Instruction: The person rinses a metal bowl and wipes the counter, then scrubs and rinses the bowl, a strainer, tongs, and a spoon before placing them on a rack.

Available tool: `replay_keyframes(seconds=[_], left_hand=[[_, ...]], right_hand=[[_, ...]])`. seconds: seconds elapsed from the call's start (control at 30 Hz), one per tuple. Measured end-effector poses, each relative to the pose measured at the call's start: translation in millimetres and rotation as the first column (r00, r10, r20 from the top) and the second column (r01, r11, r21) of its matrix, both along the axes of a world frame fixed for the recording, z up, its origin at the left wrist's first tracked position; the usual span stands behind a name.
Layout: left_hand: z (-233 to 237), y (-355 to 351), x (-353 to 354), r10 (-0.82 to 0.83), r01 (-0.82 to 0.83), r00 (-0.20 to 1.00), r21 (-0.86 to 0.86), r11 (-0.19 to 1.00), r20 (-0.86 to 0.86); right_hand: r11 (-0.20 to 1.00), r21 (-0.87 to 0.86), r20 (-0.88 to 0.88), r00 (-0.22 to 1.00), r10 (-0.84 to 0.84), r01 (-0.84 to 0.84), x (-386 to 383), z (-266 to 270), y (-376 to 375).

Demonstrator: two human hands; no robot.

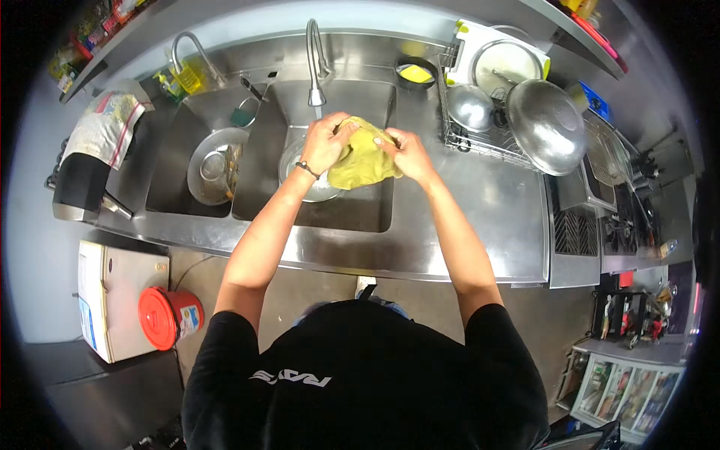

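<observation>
A yellow-green cloth [361, 161] hangs spread between my two hands, over the right basin of the steel sink [345, 217]. My left hand [328, 142] grips its upper left edge, fingers closed. On the other side, my right hand [409, 154] pinches the upper right edge. Behind the cloth, the tall faucet [316, 94] points down, and a short stream of water seems to show below its tip. A round bowl [291, 161] in the basin is partly hidden by my left hand and the cloth.
The left basin holds a large metal bowl [196, 180] with smaller items inside. Right of the sink, a wire dish rack [495, 154] carries a wok [546, 127] and lids. A black bowl with a yellow sponge [415, 73] sits behind. A red bucket [159, 319] stands on the floor at left.
</observation>
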State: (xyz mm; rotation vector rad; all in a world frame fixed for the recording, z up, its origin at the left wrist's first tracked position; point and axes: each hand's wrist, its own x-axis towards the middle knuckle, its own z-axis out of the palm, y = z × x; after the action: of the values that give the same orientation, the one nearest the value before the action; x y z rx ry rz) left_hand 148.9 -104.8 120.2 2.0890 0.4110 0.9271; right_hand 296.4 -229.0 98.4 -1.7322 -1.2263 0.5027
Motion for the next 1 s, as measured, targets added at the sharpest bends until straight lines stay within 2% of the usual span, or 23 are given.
replay_keyframes(seconds=[0.03,0.1,0.17,0.2,0.23,0.3,0.33,0.37,0.4,0.43,0.47,0.5,0.53,0.57,0.6,0.63,0.7,0.77,0.83,0.87,0.9,0.97,1.0], left_hand=[[1.5,-0.2,-2.1,-0.009,0.010,1.000,-0.030,0.999,0.025],[7.6,-3.0,-10.5,-0.033,0.031,0.999,0.038,0.999,0.038],[17.0,-5.3,-25.4,0.104,-0.062,0.984,0.270,0.961,-0.145],[23.4,-9.4,-34.4,0.130,-0.061,0.956,0.256,0.965,-0.262],[19.5,-9.9,-39.3,0.129,-0.061,0.957,0.254,0.965,-0.259],[8.2,-11.7,-46.2,0.296,-0.195,0.833,0.251,0.948,-0.468],[13.0,-20.2,-53.5,0.312,-0.203,0.794,0.256,0.945,-0.522],[-6.4,-16.3,-54.1,0.299,-0.190,0.800,0.254,0.948,-0.520],[-43.0,-6.7,-50.6,0.174,-0.226,0.863,-0.054,0.973,-0.475],[-62.4,-5.4,-45.5,0.064,-0.216,0.918,-0.361,0.907,-0.391],[-56.1,-23.1,-49.6,-0.103,-0.093,0.971,-0.739,0.667,-0.215],[-47.9,-35.7,-53.3,-0.130,-0.067,0.970,-0.741,0.668,-0.204],[-40.6,-44.4,-58.2,-0.122,-0.064,0.984,-0.905,0.421,-0.127],[-36.6,-47.7,-61.0,-0.092,-0.049,0.994,-0.989,0.136,-0.062],[-55.7,-38.7,-62.2,-0.179,0.072,0.982,-0.997,0.037,0.064],[-57.4,-36.8,-62.6,-0.195,0.078,0.978,-0.996,0.035,0.070],[-56.3,-34.2,-62.1,-0.058,0.086,0.994,-0.988,-0.131,0.094],[-53.1,-34.9,-63.2,-0.085,0.101,0.990,-0.990,-0.099,0.110],[-42.8,-41.3,-62.3,0.035,0.155,0.987,-0.986,0.060,0.157],[-37.7,-43.9,-60.4,0.048,0.188,0.979,-0.965,0.183,0.200],[-29.2,-52.4,-55.1,0.028,0.202,0.977,-0.963,0.179,0.210],[-4.7,-77.0,-43.1,0.089,0.299,0.922,-0.837,0.458,0.378],[13.0,-91.1,-40.4,0.063,0.344,0.896,-0.776,0.528,0.440]], right_hand=[[1.000,0.000,0.017,1.000,-0.015,0.015,-0.7,0.4,-4.1],[0.999,-0.001,0.041,0.998,-0.044,0.044,-5.1,2.3,-16.4],[0.990,0.019,0.044,0.989,-0.138,0.137,-11.0,5.7,-26.5],[0.988,-0.010,0.153,0.977,-0.151,0.155,-15.6,11.0,-30.6],[0.988,-0.011,0.157,0.976,-0.151,0.155,-23.3,13.9,-33.3],[0.958,-0.003,0.314,0.910,-0.272,0.287,-41.5,19.6,-40.3],[0.955,-0.004,0.316,0.907,-0.279,0.295,-51.5,16.6,-41.3],[0.946,0.014,0.279,0.908,-0.314,0.323,-62.1,8.9,-40.0],[0.934,0.031,0.242,0.904,-0.353,0.356,-71.7,-2.6,-39.7],[0.963,0.078,0.126,0.956,-0.266,0.258,-79.8,-29.9,-39.9],[0.958,0.269,0.229,0.959,-0.167,0.103,-96.6,-44.7,-40.9],[0.991,-0.092,0.101,0.991,-0.083,0.092,-124.0,-22.1,-47.6],[0.985,0.013,0.175,0.969,-0.172,0.172,-140.4,-42.3,-44.7],[0.972,0.056,0.229,0.945,-0.234,0.227,-151.6,-54.8,-46.4],[0.980,0.005,0.192,0.962,-0.194,0.197,-165.9,-35.2,-57.5],[0.976,0.043,0.270,0.938,-0.217,0.214,-173.7,-40.1,-60.6],[0.961,-0.203,0.301,0.946,-0.123,0.190,-180.7,-37.7,-74.3],[0.939,-0.231,0.346,0.924,-0.165,0.254,-172.7,-34.5,-82.4],[0.895,-0.278,0.427,0.879,-0.211,0.350,-154.8,-28.0,-85.4],[0.908,-0.168,0.492,0.831,-0.261,0.385,-141.1,-22.9,-87.5],[0.910,-0.055,0.552,0.772,-0.316,0.412,-122.8,-15.8,-91.2],[0.871,-0.021,0.561,0.727,-0.396,0.491,-93.7,19.7,-102.6],[0.858,0.136,0.568,0.671,-0.478,0.496,-75.1,30.8,-108.9]])
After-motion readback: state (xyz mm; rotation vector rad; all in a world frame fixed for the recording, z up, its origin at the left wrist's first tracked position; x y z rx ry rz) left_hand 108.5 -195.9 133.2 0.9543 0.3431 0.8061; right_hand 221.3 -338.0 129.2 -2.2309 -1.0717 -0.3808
